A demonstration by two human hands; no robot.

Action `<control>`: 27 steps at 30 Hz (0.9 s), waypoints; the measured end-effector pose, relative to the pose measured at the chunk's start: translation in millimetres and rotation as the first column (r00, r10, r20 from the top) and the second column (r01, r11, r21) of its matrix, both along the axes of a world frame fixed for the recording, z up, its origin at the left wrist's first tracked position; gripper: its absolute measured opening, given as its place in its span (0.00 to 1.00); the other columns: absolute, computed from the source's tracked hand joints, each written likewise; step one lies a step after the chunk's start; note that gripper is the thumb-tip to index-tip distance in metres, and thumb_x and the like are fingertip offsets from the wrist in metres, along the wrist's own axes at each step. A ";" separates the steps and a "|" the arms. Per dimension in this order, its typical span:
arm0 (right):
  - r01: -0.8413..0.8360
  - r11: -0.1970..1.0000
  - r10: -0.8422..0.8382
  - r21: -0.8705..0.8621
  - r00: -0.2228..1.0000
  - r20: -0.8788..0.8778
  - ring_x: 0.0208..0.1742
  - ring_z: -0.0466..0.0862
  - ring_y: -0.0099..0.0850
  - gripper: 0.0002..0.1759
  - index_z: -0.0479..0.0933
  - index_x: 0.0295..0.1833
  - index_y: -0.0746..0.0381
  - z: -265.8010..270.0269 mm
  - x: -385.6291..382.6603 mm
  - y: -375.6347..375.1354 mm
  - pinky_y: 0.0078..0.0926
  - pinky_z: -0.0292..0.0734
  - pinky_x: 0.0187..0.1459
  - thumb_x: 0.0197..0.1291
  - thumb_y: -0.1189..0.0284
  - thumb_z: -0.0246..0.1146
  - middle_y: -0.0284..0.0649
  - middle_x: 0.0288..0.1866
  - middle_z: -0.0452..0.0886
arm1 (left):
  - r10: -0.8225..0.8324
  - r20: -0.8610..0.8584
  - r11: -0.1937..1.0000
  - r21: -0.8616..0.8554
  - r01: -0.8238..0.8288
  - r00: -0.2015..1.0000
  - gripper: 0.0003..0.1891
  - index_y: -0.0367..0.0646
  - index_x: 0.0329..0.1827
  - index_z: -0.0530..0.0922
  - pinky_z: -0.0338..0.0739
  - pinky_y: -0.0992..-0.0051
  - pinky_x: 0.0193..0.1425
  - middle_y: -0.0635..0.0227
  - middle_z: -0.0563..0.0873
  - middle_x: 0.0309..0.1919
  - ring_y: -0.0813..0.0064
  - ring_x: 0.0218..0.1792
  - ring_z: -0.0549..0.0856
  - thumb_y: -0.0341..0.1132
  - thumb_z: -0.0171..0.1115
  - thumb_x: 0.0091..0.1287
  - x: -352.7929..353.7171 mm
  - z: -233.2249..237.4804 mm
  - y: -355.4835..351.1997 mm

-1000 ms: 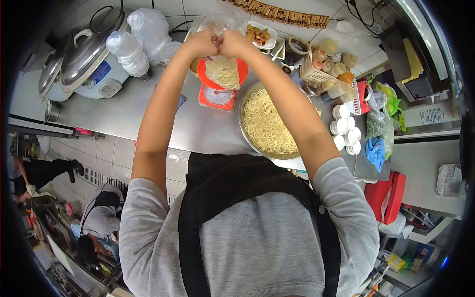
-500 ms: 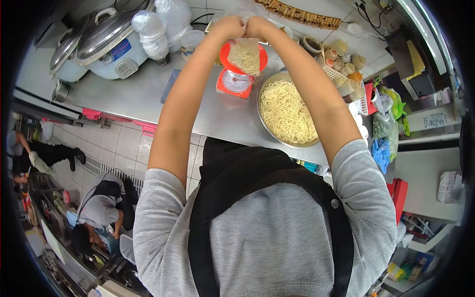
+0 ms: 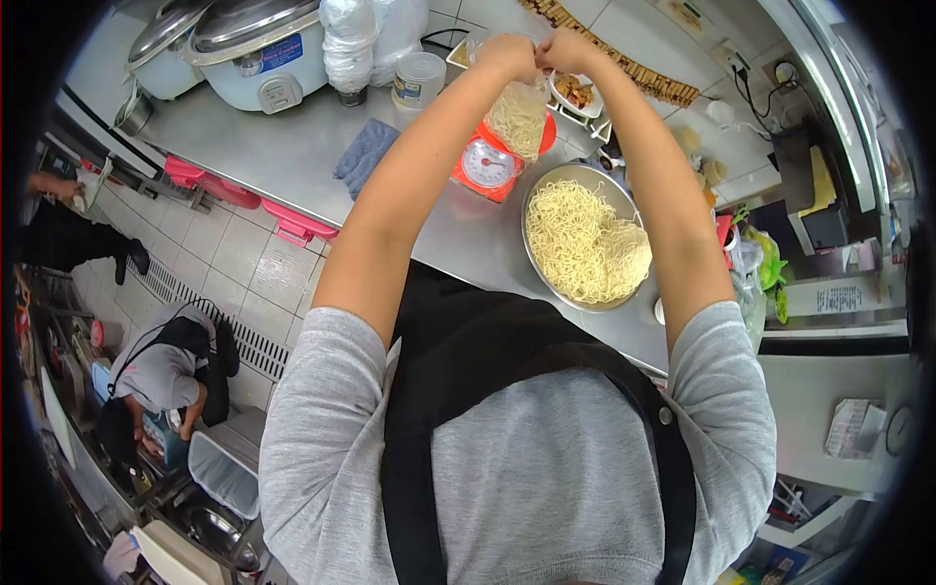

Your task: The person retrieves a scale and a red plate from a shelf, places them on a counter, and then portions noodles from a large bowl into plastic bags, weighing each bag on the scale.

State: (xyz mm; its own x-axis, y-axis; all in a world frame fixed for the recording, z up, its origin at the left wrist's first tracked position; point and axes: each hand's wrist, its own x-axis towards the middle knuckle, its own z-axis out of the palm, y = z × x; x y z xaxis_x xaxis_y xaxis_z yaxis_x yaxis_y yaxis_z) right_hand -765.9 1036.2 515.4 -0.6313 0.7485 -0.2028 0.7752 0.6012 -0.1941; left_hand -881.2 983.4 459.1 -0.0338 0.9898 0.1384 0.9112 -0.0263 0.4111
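At the far side of the counter, my left hand (image 3: 511,58) and my right hand (image 3: 569,51) meet with fingers closed on the gathered top of a clear plastic bag. Noodles fill the lower part of this bag (image 3: 517,121), which hangs at the orange-red pan (image 3: 548,135) of a kitchen scale (image 3: 487,166). The scale's white dial faces me. Close to my right forearm stands a round metal bowl (image 3: 583,306) heaped with pale yellow noodles (image 3: 573,239). Part of its right side is covered by that arm.
A white dish of brownish food (image 3: 575,92) sits behind my hands. Rice cookers (image 3: 258,63), wrapped cup stacks (image 3: 348,44), a clear tub (image 3: 419,80) and a blue-grey cloth (image 3: 367,156) line the left counter. One person bends (image 3: 166,361) at lower left; another stands beyond.
The camera view has shifted, so the counter items appear further right and lower. Both hands still grip the bag top over the scale. More of the noodle bowl and the dish behind now shows.
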 end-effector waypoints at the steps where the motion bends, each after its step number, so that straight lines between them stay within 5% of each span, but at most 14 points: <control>1: -0.008 1.000 0.008 0.006 1.000 0.006 0.26 0.82 0.24 0.13 0.83 0.29 0.63 14.0 1.4 -0.9 0.23 0.77 0.34 0.49 0.63 0.66 0.35 0.22 0.83 | -0.040 -0.024 0.999 -0.011 0.040 0.999 0.21 0.48 0.46 0.82 0.75 0.66 0.52 0.62 0.84 0.47 0.64 0.49 0.82 0.46 0.67 0.49 -0.7 3.1 1.7; 4: -0.032 0.997 0.039 0.068 0.993 -0.111 0.22 0.77 0.19 0.11 0.82 0.30 0.61 52.6 5.9 -11.2 0.18 0.71 0.25 0.52 0.64 0.65 0.32 0.22 0.80 | -0.082 -0.046 0.996 -0.037 0.081 0.996 0.23 0.47 0.44 0.83 0.71 0.63 0.55 0.62 0.84 0.45 0.63 0.48 0.82 0.51 0.68 0.48 1.9 13.2 3.3; 6: 0.205 0.947 -0.137 0.246 0.953 -0.269 0.22 0.79 0.26 0.07 0.82 0.29 0.66 82.9 7.8 -31.0 0.24 0.74 0.28 0.49 0.72 0.65 0.41 0.22 0.82 | -0.089 -0.049 0.995 -0.053 0.086 0.995 0.24 0.47 0.43 0.83 0.69 0.62 0.56 0.63 0.84 0.44 0.62 0.48 0.82 0.53 0.69 0.48 2.9 13.2 5.3; 15: 0.255 0.858 0.017 0.447 0.853 -0.521 0.23 0.80 0.27 0.10 0.81 0.31 0.69 180.9 58.7 -124.9 0.25 0.75 0.30 0.50 0.71 0.63 0.41 0.22 0.82 | -0.178 0.042 0.984 0.004 0.178 0.983 0.13 0.60 0.34 0.86 0.66 0.63 0.55 0.74 0.86 0.36 0.68 0.45 0.82 0.51 0.69 0.47 1.2 -8.1 29.7; 18: 0.361 0.801 -0.099 0.477 0.866 -0.490 0.23 0.79 0.26 0.10 0.81 0.32 0.69 183.0 95.6 -121.6 0.25 0.74 0.29 0.51 0.72 0.62 0.42 0.22 0.82 | -0.166 0.062 0.986 0.031 0.165 0.984 0.10 0.60 0.31 0.86 0.69 0.65 0.53 0.76 0.86 0.33 0.70 0.42 0.83 0.48 0.69 0.47 -1.1 -6.8 29.9; 20: 0.064 0.961 0.034 0.269 0.938 -0.345 0.25 0.77 0.18 0.10 0.82 0.34 0.62 161.0 142.7 -88.5 0.17 0.71 0.26 0.55 0.66 0.63 0.32 0.23 0.80 | -0.193 0.093 0.981 0.052 0.189 0.977 0.10 0.61 0.31 0.86 0.73 0.70 0.48 0.75 0.86 0.32 0.71 0.39 0.84 0.48 0.69 0.46 -5.1 -3.4 27.6; 24: 0.008 0.996 -0.005 -0.093 0.999 0.033 0.23 0.74 0.18 0.11 0.81 0.35 0.63 102.5 164.2 -102.3 0.18 0.70 0.26 0.52 0.65 0.66 0.32 0.22 0.78 | -0.195 0.148 0.981 0.042 0.191 0.969 0.15 0.55 0.35 0.86 0.76 0.72 0.44 0.72 0.87 0.34 0.71 0.37 0.84 0.49 0.71 0.46 -13.4 2.6 26.8; 27: 0.233 0.961 -0.208 -0.148 0.964 0.168 0.24 0.76 0.20 0.10 0.81 0.35 0.63 74.3 159.0 -108.6 0.21 0.72 0.28 0.53 0.68 0.65 0.33 0.25 0.80 | -0.178 0.155 0.983 0.058 0.171 0.972 0.14 0.54 0.34 0.86 0.76 0.72 0.45 0.71 0.87 0.33 0.71 0.37 0.84 0.47 0.72 0.46 -18.8 3.4 32.0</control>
